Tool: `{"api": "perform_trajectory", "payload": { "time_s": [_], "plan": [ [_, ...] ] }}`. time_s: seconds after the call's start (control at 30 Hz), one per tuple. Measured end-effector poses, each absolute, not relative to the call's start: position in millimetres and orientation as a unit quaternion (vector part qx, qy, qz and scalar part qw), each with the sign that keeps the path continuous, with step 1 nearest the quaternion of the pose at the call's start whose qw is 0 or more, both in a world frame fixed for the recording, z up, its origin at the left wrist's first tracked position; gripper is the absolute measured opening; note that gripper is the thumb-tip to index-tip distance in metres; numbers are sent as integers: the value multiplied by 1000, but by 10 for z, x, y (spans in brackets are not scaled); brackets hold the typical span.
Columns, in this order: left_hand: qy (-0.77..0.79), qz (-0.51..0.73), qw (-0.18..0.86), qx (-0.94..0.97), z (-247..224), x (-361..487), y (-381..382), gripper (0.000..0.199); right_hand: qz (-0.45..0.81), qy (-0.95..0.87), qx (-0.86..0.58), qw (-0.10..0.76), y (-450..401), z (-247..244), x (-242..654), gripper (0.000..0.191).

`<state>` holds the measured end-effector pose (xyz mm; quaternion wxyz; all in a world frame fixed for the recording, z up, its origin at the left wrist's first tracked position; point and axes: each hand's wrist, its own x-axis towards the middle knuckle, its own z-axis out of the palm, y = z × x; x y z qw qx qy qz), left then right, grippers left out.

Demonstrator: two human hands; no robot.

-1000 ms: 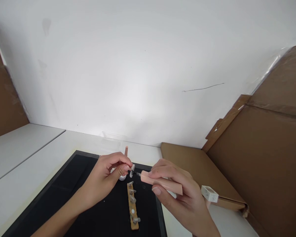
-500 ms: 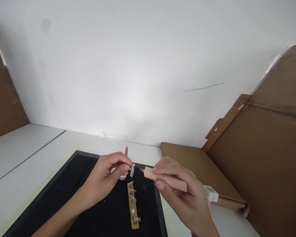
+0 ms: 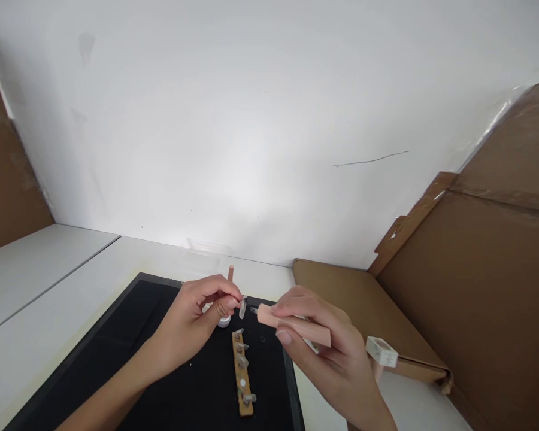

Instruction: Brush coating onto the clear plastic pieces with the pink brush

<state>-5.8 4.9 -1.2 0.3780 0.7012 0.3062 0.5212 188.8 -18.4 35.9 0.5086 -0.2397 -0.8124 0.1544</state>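
Observation:
My left hand (image 3: 204,311) is closed in a pinch on a small clear false nail (image 3: 243,307) held above the black mat. In my right hand (image 3: 327,353) lies a long peach nail polish brush (image 3: 296,326), its handle gripped between thumb and fingers. The dark brush tip points left and is at or very near the nail; contact is hard to make out. Below the hands, a tan strip (image 3: 242,380) lies on the mat with several clear nail tips standing on it. Behind my left hand is a partly hidden white round jar (image 3: 223,322).
The black mat (image 3: 117,353) lies on a white table (image 3: 49,287). A slim peach stick (image 3: 230,273) rises behind my left hand. To the right are a small white block (image 3: 381,352), a flat cardboard box (image 3: 341,287) and a cardboard panel (image 3: 489,269). A white wall stands behind.
My right hand has shifted slightly left with the brush, bringing its tip closer to the nail. The nail has tilted up a little, and more of the white block shows.

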Motion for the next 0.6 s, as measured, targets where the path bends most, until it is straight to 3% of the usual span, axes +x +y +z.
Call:
{"api": "perform_trajectory", "payload": {
  "time_s": [0.6],
  "plan": [
    [314,522,382,695,30,-48,49,14,170,-826,-226,488,-185,361,1900,25]
  ]
}}
